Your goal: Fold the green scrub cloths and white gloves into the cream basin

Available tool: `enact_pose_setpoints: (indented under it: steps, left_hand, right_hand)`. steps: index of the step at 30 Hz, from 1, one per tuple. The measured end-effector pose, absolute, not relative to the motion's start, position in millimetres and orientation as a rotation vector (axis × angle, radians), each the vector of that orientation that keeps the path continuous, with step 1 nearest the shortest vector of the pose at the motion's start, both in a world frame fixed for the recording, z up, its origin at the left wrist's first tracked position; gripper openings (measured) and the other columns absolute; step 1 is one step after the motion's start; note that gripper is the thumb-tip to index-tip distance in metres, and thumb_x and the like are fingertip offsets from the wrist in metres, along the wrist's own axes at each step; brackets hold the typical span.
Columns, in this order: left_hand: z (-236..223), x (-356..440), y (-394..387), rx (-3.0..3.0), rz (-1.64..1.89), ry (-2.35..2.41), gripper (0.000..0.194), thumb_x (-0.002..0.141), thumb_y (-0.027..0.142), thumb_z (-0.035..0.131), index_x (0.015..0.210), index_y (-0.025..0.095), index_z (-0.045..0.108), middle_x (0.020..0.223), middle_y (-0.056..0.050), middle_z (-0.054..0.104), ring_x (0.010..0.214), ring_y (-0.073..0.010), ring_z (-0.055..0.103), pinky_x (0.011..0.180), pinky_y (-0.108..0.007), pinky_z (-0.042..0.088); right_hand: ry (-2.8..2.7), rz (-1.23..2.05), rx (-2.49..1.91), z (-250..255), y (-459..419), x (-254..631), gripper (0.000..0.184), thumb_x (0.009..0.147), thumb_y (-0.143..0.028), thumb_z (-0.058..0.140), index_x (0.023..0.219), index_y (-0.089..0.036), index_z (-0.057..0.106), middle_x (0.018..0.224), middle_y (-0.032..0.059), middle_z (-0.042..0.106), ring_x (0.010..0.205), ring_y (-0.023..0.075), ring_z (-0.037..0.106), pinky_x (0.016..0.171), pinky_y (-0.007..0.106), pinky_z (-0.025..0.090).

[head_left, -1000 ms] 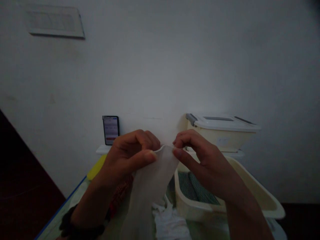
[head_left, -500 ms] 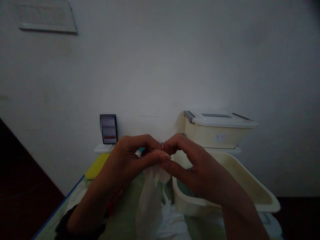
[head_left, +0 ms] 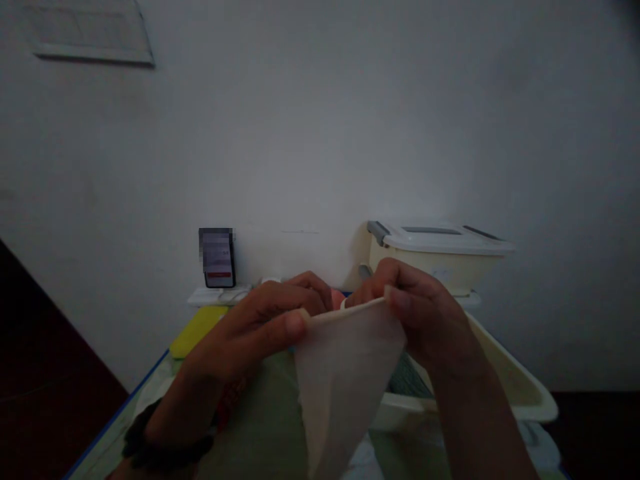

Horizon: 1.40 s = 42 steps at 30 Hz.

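A thin white glove [head_left: 345,373], apparently rubber, is stretched between my two hands and narrows as it hangs toward me. My left hand [head_left: 273,317] pinches the left end of its rolled edge, thumb on the near side. At the right end my right hand [head_left: 415,310] grips the same edge between thumb and fingers. The fingertips of both hands are partly hidden behind the edge. Under the glove, part of another white thin item [head_left: 366,460] lies on the green tabletop [head_left: 270,413].
A cream basin [head_left: 520,373] stands at the right with something dark green mesh-like [head_left: 410,379] inside. Behind it is a lidded storage box [head_left: 430,267]. A phone [head_left: 219,259] stands upright at the back left, near a yellow item [head_left: 199,332]. The wall rises behind.
My hands were close together over the bunched glove. They have moved apart, the right hand going right, and the glove's edge is now pulled straight between them.
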<state>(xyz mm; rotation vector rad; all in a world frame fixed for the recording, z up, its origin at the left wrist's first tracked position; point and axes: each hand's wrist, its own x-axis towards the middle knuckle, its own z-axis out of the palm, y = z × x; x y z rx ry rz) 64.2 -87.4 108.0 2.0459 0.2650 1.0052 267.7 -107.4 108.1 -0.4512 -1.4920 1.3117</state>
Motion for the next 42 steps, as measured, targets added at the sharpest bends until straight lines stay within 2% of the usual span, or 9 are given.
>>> enact_pose_setpoints:
  steps: [4,7,11,17,27,30,33,36,42]
  left_hand:
    - [106,70,-91,1.805,1.145,-0.029,0.029,0.086,0.039,0.051,0.073,0.017,0.063,0.07,-0.004,0.057,0.077,-0.0204,0.054,0.078,-0.034,0.045]
    - [105,76,-98,1.537,1.205,-0.119,0.025,0.082,0.037,0.053,0.068,0.018,0.06,0.061,-0.001,0.05,0.064,-0.0175,0.051,0.066,-0.032,0.047]
    - [103,78,-100,1.434,1.183,0.105,0.024,0.079,0.037,0.061,0.064,0.019,0.058,0.057,-0.001,0.051,0.055,-0.0153,0.049,0.053,-0.027,0.042]
    - [99,70,-87,1.679,1.195,0.319,0.036,0.081,0.046,0.06,0.059,0.019,0.055,0.053,0.0,0.046,0.058,-0.0168,0.047,0.058,-0.03,0.043]
    - [89,66,-73,1.677,1.178,0.391,0.027,0.078,0.04,0.069,0.072,0.017,0.057,0.065,0.001,0.054,0.055,-0.0104,0.047,0.048,-0.02,0.036]
    - [94,63,-73,1.801,1.185,0.336,0.019,0.08,0.032,0.07,0.071,0.017,0.064,0.066,0.0,0.058,0.059,-0.0112,0.051,0.052,-0.021,0.041]
    - [102,58,-72,1.95,1.225,0.381,0.01,0.081,0.025,0.07,0.075,0.018,0.071,0.069,-0.002,0.063,0.065,-0.0128,0.056,0.058,-0.024,0.044]
    - [108,57,-76,2.046,1.287,0.449,0.005,0.081,0.022,0.07,0.078,0.019,0.072,0.074,-0.002,0.065,0.068,-0.0125,0.057,0.06,-0.023,0.044]
    - [114,66,-90,2.162,1.26,0.68,0.009,0.083,0.022,0.067,0.075,0.018,0.07,0.069,0.002,0.065,0.063,-0.0096,0.055,0.057,-0.019,0.042]
  right_hand:
    - [-1.446,1.359,-0.443,108,-108,265,0.029,0.08,-0.04,0.07,0.068,-0.018,0.056,0.058,-0.0053,0.045,0.051,0.0069,0.036,0.047,0.019,0.027]
    - [-1.474,1.436,-0.388,108,-110,258,0.027,0.082,-0.041,0.068,0.072,-0.018,0.058,0.061,-0.0049,0.048,0.052,0.0062,0.038,0.048,0.017,0.03]
    - [-1.547,1.431,-0.46,111,-110,257,0.025,0.083,-0.042,0.067,0.076,-0.019,0.06,0.064,-0.0037,0.052,0.055,0.0064,0.042,0.049,0.017,0.035]
    - [-1.715,1.185,-0.551,118,-113,271,0.037,0.087,-0.046,0.06,0.064,-0.017,0.056,0.061,-0.002,0.049,0.056,0.0082,0.041,0.05,0.019,0.035]
    - [-1.548,1.251,-0.472,107,-105,262,0.026,0.085,-0.042,0.064,0.071,-0.02,0.057,0.059,-0.0057,0.048,0.049,0.0071,0.038,0.045,0.018,0.032]
    - [-1.716,1.089,-0.644,109,-108,265,0.024,0.088,-0.044,0.058,0.08,-0.021,0.059,0.068,-0.0042,0.052,0.058,0.0086,0.044,0.051,0.019,0.036]
    - [-2.043,0.806,-0.878,116,-116,267,0.019,0.087,-0.038,0.061,0.096,-0.021,0.061,0.086,-0.0006,0.059,0.078,0.0122,0.053,0.07,0.023,0.041]
    - [-2.191,0.639,-0.88,120,-121,266,0.012,0.087,-0.031,0.061,0.09,-0.02,0.06,0.088,0.0002,0.06,0.083,0.0135,0.054,0.078,0.025,0.04]
    - [-1.788,0.633,-0.919,115,-111,258,0.042,0.097,-0.043,0.038,0.063,-0.02,0.043,0.06,-0.0045,0.038,0.056,0.0105,0.037,0.052,0.024,0.032]
